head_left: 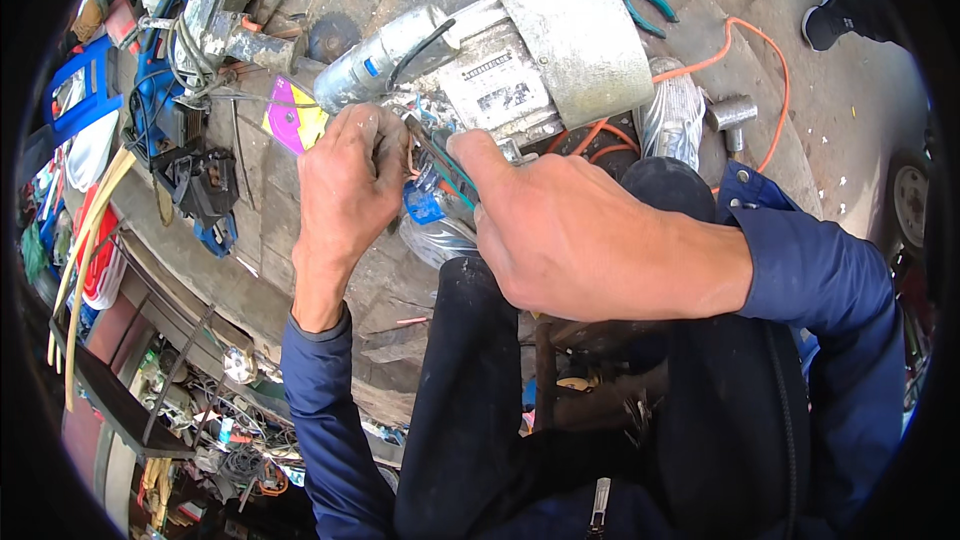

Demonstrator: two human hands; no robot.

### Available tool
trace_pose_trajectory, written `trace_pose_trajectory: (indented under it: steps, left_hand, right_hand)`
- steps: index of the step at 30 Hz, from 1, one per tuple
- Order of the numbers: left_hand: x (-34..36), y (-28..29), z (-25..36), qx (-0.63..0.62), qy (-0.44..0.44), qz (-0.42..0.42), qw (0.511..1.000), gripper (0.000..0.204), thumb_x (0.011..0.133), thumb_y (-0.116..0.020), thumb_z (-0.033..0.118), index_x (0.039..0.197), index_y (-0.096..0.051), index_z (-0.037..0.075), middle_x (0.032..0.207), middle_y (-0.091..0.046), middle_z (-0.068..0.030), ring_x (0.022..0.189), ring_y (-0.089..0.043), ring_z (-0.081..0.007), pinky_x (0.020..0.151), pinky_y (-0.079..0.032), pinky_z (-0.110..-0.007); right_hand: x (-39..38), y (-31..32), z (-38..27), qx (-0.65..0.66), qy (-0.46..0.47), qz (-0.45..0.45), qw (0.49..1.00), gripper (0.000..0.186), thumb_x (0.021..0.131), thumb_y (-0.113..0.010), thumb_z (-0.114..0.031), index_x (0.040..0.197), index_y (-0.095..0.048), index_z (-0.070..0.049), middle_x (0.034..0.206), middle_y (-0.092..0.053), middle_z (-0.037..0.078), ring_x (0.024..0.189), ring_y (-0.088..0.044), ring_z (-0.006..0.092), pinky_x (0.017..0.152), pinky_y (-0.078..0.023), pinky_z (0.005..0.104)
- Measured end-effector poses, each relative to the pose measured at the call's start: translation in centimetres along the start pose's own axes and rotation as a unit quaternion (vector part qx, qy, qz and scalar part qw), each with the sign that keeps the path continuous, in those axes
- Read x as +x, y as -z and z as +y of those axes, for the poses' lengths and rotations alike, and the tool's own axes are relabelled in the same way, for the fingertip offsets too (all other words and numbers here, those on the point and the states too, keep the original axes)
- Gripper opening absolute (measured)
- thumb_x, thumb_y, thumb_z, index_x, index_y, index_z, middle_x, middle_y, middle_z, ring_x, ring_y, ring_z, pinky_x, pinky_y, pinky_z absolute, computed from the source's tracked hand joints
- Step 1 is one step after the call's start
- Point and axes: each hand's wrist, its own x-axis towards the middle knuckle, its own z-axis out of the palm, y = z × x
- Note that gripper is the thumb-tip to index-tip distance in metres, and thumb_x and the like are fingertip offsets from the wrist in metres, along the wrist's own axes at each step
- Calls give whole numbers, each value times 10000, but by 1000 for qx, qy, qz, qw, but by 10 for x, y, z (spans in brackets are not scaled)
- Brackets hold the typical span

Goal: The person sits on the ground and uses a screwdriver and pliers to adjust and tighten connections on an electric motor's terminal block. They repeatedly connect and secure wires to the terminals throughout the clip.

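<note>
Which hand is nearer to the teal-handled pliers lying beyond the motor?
Right. The right hand is below the motor, on the same side as the pliers. The left hand is farther off, by the motor's left end.

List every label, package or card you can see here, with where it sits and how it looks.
Nameplate label: on the grey motor housing, above the right hand; white rectangle with dark print.
Card: flat on the stone surface, above the left hand; purple and yellow, partly hidden.
Screens: none.

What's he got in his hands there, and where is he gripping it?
The right hand holds teal-handled pliers by the handles. The left hand pinches wires at the grey motor.
</note>
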Motion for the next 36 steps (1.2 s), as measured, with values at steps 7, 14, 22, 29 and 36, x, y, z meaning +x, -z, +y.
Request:
trace_pose_trajectory:
  steps: [7,14,22,29,36]
  left_hand:
    - [6,13,-3,-20,27,44,998,81,1008,-780,43,1031,-730,-17,860,-713,-75,746,-632,-142,701,-524,-300]
    - [-35,18,-33,-259,167,141,941,115,1101,-745,132,1118,-711,24,895,-739,-6,801,-616,-47,731,-491,-229]
    - [-72,-10,-42,-420,224,85,875,197,1110,-748,230,1137,-702,41,891,-771,-36,785,-660,-81,739,-507,-252]
    - [-110,-6,-6,-470,280,-87,832,209,1123,-706,186,1149,-742,-19,923,-775,-33,791,-707,-120,713,-545,-301]
    - [-97,-5,4,-203,197,81,956,180,962,-792,-1,1140,-764,14,1021,-763,-155,814,-726,-275,719,-565,-361]
  right_hand:
    - [-1,3,-3,33,-55,-3,998,425,962,-613,-18,1319,-451,147,628,-566,230,567,-624,479,541,-490,555]
    - [-20,53,-20,87,-102,98,986,517,1067,-541,-56,1577,-490,7,746,-548,20,703,-512,105,656,-420,312]
    - [-64,79,10,121,-148,219,957,618,1080,-614,-270,1634,-506,-19,838,-644,15,758,-579,82,732,-461,258]
    - [-132,64,144,88,-229,438,865,569,1131,-576,-252,1657,-501,-50,1016,-688,44,808,-595,70,691,-447,228]
    - [-166,-1,240,38,-283,397,872,546,1141,-524,-126,1652,-389,13,1184,-702,170,990,-656,200,894,-546,364]
